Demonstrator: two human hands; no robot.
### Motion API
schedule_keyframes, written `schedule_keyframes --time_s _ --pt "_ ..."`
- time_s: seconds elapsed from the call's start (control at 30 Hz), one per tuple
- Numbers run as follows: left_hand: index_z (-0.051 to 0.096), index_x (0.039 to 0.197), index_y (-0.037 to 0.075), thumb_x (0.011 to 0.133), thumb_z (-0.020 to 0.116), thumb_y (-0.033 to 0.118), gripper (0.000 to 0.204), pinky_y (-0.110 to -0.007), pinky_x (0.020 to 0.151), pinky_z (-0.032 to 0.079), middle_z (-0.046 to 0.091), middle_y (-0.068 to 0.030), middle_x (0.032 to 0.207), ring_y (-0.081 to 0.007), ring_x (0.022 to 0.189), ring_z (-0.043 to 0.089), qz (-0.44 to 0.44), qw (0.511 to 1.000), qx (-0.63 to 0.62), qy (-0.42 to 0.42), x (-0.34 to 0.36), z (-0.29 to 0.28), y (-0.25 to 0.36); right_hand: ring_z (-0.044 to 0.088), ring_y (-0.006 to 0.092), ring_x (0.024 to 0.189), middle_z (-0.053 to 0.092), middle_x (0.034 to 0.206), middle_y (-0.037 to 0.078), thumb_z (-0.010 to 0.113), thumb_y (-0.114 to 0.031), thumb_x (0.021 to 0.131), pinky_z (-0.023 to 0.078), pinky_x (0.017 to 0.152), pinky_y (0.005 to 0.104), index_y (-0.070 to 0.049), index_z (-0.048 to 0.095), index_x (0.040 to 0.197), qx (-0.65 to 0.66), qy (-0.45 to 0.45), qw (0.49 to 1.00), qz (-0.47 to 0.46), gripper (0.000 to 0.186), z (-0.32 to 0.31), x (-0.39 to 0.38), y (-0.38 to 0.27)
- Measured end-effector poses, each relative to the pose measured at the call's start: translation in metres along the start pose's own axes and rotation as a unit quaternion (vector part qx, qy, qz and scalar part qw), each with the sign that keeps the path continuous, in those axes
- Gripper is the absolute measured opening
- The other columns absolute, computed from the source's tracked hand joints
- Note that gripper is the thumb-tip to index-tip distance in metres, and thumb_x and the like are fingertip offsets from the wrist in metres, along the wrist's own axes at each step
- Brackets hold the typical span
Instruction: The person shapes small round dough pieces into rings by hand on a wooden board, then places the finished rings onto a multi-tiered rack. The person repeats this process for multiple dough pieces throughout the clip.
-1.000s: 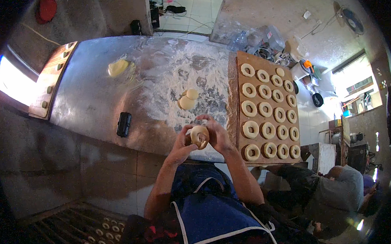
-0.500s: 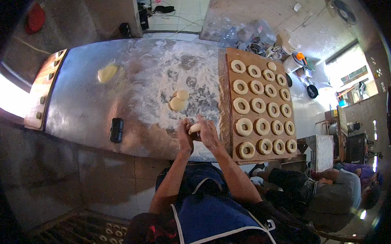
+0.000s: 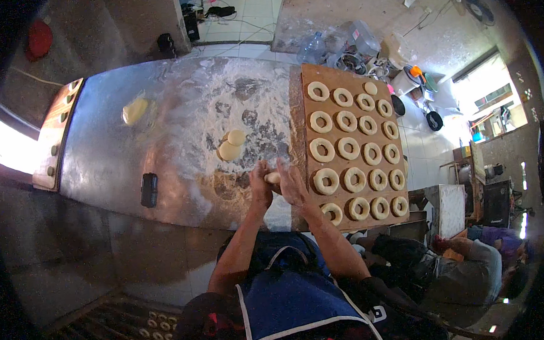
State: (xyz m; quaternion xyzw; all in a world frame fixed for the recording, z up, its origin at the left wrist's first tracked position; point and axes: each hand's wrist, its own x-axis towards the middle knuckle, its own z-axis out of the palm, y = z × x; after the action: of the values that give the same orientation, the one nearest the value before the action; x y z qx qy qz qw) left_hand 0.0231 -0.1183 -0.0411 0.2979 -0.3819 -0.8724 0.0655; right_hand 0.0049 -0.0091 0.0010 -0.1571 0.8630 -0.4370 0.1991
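A pale piece of dough (image 3: pixel 273 178) is held between my two hands, above the near edge of the floury table. My left hand (image 3: pixel 260 186) curls against its left side, fingers closed. My right hand (image 3: pixel 292 186) presses on it from the right, fingers held long and close together. Parts of the dough are hidden by the hands. Just beyond them, a larger dough ball (image 3: pixel 229 152) and a smaller dough ball (image 3: pixel 237 137) lie touching on the flour. To the right, several dough rings (image 3: pixel 348 148) sit in rows on a brown board (image 3: pixel 335 136), with one dough ball (image 3: pixel 370 88) at its far edge.
The metal table (image 3: pixel 106 152) bears a yellowish lump (image 3: pixel 134 111) and a black case (image 3: pixel 148 190). A wooden board with dark knobs (image 3: pixel 60 138) borders its left end. Bottles and pans (image 3: pixel 352 56) crowd beyond the ring board. A person (image 3: pixel 461 277) is low at the right.
The whole view has shifted, so the table and board appear farther left. My right hand's fingers have straightened alongside the dough, which stays between my hands.
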Motion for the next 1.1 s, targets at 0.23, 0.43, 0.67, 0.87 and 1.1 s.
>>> schedule_keyframes --time_s 0.23,0.43,0.67,0.87,1.1 --pt "0.056 0.096 0.007 0.099 0.045 0.045 0.039 -0.035 0.067 0.049 0.058 -0.0061 0.086 -0.0191 0.080 0.058 0.190 0.959 0.198 -0.071 0.005 0.038 -0.007 0.055 0.0288 0.105 0.058 0.104 0.022 0.030 -0.053 0.100 0.041 0.094 0.0397 0.004 0.051 0.117 0.182 0.116 0.975 -0.058 0.063 -0.042 -0.004 0.008" --pt "0.054 0.081 0.008 0.100 0.041 0.044 0.042 -0.033 0.060 0.045 0.051 -0.0015 0.067 -0.0168 0.061 0.052 0.124 0.986 0.069 -0.087 0.014 0.097 -0.006 0.050 0.0241 0.085 0.054 0.089 0.016 0.028 -0.055 0.100 0.041 0.082 0.0396 0.004 0.050 0.104 0.100 -0.007 0.994 0.041 0.063 -0.110 0.023 0.023" --pt "0.054 0.088 0.004 0.102 0.039 0.036 0.038 -0.035 0.064 0.046 0.059 -0.0070 0.076 -0.0199 0.076 0.059 0.074 0.979 -0.073 -0.173 0.051 0.155 -0.021 0.051 0.0242 0.109 0.055 0.121 0.017 0.023 -0.055 0.101 0.039 0.096 0.0362 0.009 0.042 0.130 0.139 0.137 0.977 -0.081 0.074 -0.143 0.052 0.058" --pt "0.054 0.084 0.004 0.099 0.044 0.037 0.037 -0.036 0.066 0.044 0.052 -0.0055 0.071 -0.0192 0.069 0.052 0.147 0.980 0.091 -0.100 0.104 0.206 -0.028 0.028 0.0143 0.061 0.032 0.066 0.004 0.031 -0.057 0.099 0.027 0.054 0.0407 -0.001 0.039 0.075 0.318 0.140 0.933 -0.093 0.062 -0.192 0.113 0.075" --pt "0.051 0.074 0.004 0.099 0.041 0.035 0.041 -0.034 0.056 0.038 0.044 -0.0005 0.066 -0.0126 0.063 0.042 0.248 0.959 0.121 -0.064 0.193 0.286 0.013 0.057 0.0141 0.075 0.064 0.078 0.006 0.051 -0.047 0.094 0.049 0.067 0.0329 0.001 0.063 0.093 0.295 0.196 0.925 -0.135 0.049 -0.271 0.210 0.044"
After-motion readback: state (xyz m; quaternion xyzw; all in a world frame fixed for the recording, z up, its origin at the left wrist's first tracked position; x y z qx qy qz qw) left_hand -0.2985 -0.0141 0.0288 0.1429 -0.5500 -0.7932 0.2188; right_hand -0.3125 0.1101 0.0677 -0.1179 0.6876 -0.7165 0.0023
